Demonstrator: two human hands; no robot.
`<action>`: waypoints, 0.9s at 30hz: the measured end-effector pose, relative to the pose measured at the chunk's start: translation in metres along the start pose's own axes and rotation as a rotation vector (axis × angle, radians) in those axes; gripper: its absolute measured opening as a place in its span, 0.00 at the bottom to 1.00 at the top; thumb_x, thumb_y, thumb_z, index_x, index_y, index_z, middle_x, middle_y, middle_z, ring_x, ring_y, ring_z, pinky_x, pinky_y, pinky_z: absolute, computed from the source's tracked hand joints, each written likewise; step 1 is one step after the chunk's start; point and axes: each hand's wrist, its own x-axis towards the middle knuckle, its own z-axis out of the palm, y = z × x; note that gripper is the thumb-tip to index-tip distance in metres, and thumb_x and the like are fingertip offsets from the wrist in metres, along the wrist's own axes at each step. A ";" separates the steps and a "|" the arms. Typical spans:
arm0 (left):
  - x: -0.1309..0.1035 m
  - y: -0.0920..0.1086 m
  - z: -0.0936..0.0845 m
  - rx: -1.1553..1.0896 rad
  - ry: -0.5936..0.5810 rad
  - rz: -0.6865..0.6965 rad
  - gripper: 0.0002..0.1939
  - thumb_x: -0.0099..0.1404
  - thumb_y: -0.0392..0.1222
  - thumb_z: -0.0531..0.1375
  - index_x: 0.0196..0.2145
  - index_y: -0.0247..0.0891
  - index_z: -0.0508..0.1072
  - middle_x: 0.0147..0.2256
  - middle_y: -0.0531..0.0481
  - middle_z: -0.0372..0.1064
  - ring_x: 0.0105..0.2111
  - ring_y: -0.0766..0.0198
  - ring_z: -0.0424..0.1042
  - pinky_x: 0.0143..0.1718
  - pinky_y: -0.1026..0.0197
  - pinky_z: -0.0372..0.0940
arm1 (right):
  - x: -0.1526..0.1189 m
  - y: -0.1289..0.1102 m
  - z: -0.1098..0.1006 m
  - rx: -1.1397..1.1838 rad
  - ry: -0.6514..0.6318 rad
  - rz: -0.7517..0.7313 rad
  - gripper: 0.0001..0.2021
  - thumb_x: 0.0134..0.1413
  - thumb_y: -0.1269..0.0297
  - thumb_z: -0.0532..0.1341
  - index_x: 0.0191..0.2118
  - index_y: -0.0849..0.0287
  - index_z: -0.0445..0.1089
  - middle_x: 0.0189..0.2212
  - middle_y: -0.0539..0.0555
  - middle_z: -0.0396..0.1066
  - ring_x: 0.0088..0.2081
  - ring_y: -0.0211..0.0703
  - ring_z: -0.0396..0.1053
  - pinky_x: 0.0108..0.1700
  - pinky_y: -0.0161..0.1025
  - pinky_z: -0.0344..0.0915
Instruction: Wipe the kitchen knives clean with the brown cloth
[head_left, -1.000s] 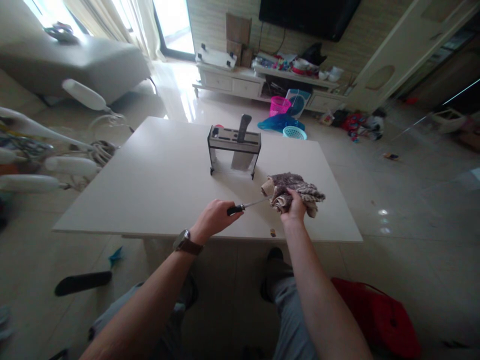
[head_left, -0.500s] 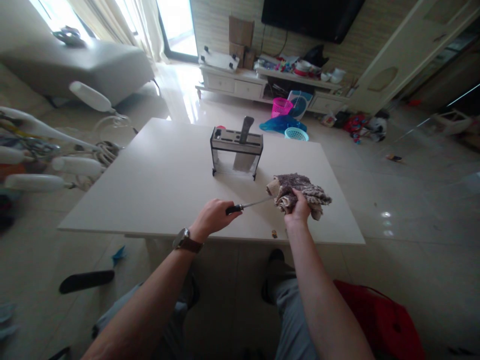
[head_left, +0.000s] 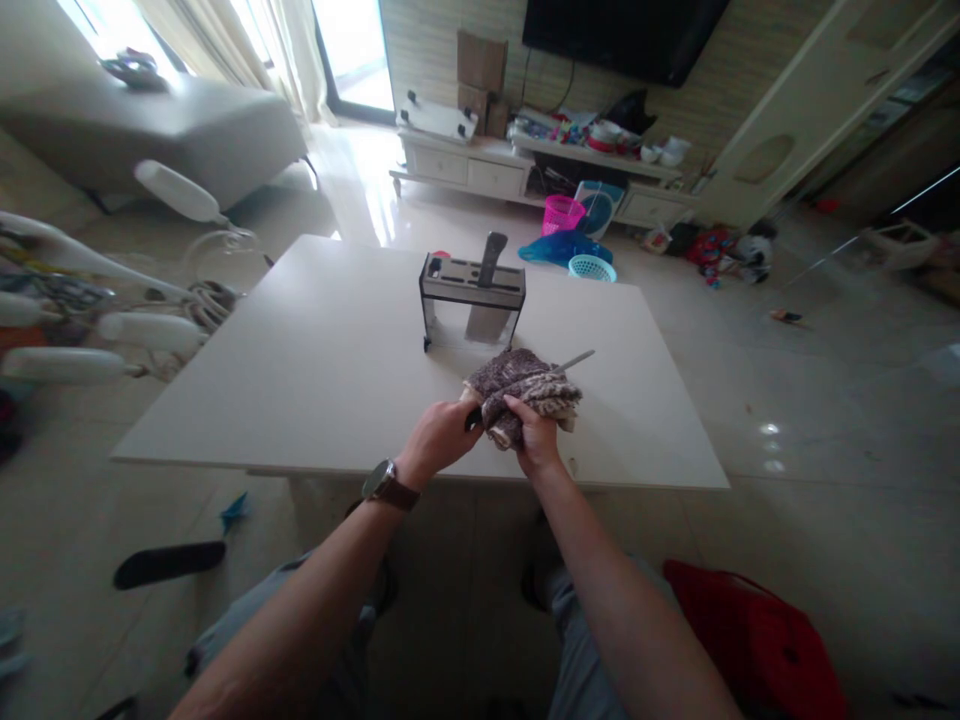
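We see the left hand (head_left: pixel 442 435) closed around the black handle of a thin metal tool (head_left: pixel 577 359), its tip poking out past the cloth (head_left: pixel 517 385). We see the right hand (head_left: pixel 538 440) pinching the bunched cloth around it, above the white table (head_left: pixel 337 350), near the knife block (head_left: pixel 472 280).
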 end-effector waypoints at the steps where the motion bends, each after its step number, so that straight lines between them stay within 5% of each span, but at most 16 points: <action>1: 0.000 0.000 0.001 -0.001 -0.003 -0.002 0.08 0.71 0.43 0.59 0.40 0.39 0.78 0.36 0.42 0.81 0.35 0.54 0.79 0.32 0.59 0.56 | -0.001 0.003 0.000 -0.012 0.010 -0.003 0.21 0.31 0.65 0.77 0.37 0.58 0.76 0.40 0.51 0.81 0.44 0.48 0.78 0.49 0.44 0.77; 13: 0.000 -0.002 -0.001 -0.109 0.020 0.007 0.10 0.71 0.48 0.60 0.44 0.41 0.76 0.34 0.44 0.80 0.35 0.55 0.78 0.31 0.60 0.54 | 0.009 -0.010 -0.001 0.021 0.050 -0.130 0.19 0.34 0.69 0.75 0.38 0.58 0.75 0.37 0.49 0.81 0.43 0.45 0.79 0.47 0.40 0.78; 19: -0.003 -0.005 -0.008 -0.068 -0.058 0.061 0.15 0.74 0.54 0.56 0.38 0.42 0.76 0.31 0.46 0.77 0.31 0.57 0.75 0.30 0.58 0.50 | 0.036 -0.027 -0.017 0.126 0.209 -0.172 0.19 0.33 0.71 0.75 0.37 0.59 0.75 0.39 0.50 0.81 0.42 0.44 0.79 0.42 0.40 0.80; 27: -0.003 -0.003 -0.007 0.022 -0.001 0.038 0.17 0.77 0.53 0.53 0.40 0.41 0.76 0.39 0.45 0.77 0.35 0.57 0.75 0.31 0.57 0.52 | 0.049 -0.040 -0.031 0.182 0.301 -0.153 0.18 0.36 0.71 0.74 0.38 0.60 0.75 0.41 0.51 0.81 0.38 0.44 0.79 0.36 0.39 0.80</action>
